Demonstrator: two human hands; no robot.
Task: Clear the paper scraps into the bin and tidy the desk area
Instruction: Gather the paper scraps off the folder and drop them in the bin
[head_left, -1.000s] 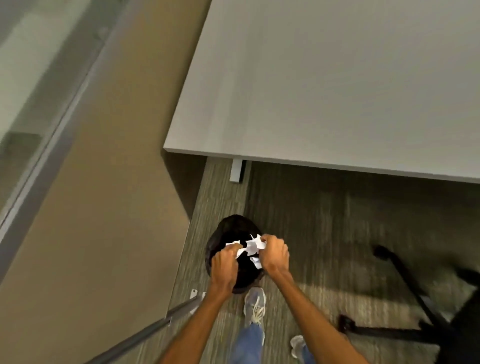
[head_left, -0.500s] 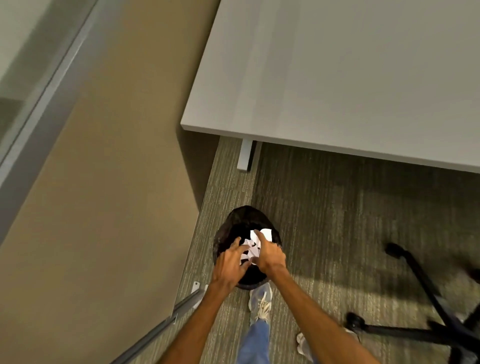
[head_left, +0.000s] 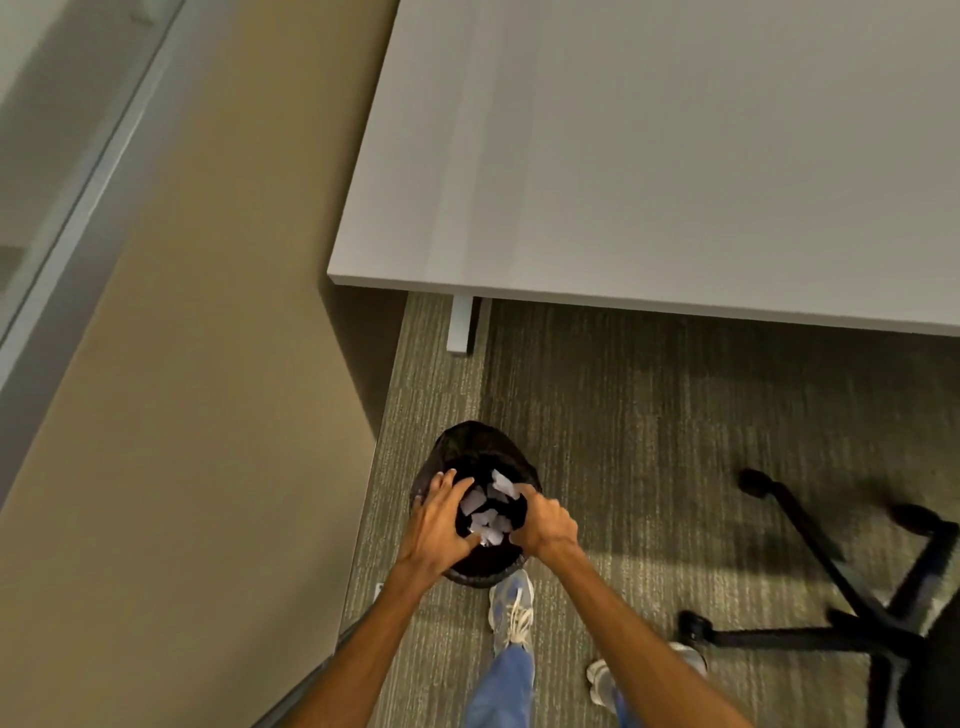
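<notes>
A round black bin (head_left: 470, 441) with a dark liner stands on the carpet below the desk's corner. White paper scraps (head_left: 485, 512) lie loose inside its mouth, between my two hands. My left hand (head_left: 441, 525) hovers over the bin's left rim with fingers spread and nothing in it. Over the right rim, my right hand (head_left: 545, 525) has its fingers curled; I cannot tell whether it still holds a scrap. The grey desk (head_left: 675, 156) fills the upper right.
A beige wall (head_left: 208, 364) runs down the left, close beside the bin. A black office chair base (head_left: 857, 597) with castors stands at the right. My feet in pale shoes (head_left: 511, 608) are just behind the bin on grey carpet.
The scraps held bunched between both hands a second ago have dropped into the bin. My left hand has spread apart, and both hands now sit lower at the bin's rim.
</notes>
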